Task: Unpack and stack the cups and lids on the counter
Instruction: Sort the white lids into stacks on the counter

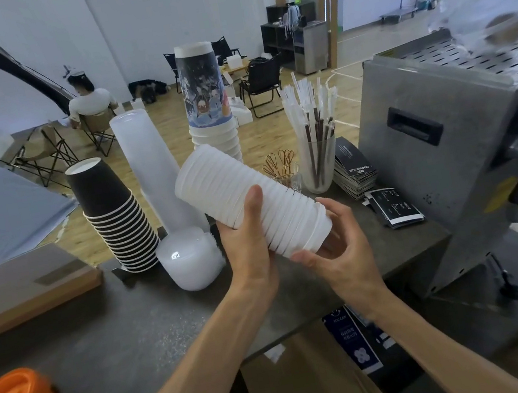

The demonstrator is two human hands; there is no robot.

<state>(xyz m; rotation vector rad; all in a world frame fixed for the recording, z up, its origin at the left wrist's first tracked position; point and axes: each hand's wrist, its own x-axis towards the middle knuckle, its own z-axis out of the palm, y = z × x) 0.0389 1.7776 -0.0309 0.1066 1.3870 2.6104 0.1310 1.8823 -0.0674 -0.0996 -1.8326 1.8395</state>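
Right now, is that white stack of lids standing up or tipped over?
Tipped. The stack of lids lies slanted in the air, gripped by the left hand and right hand.

Person, head-camera view: two forearms and two hands in frame, entering from the lower edge. Left hand (250, 232): bare, no glove, no ring or watch visible. Right hand (342, 251): bare, no glove, no ring or wristband visible. Both forearms uncovered up to the frame edge; no sleeve or cuff shows. Fingernails short, unpainted where visible.
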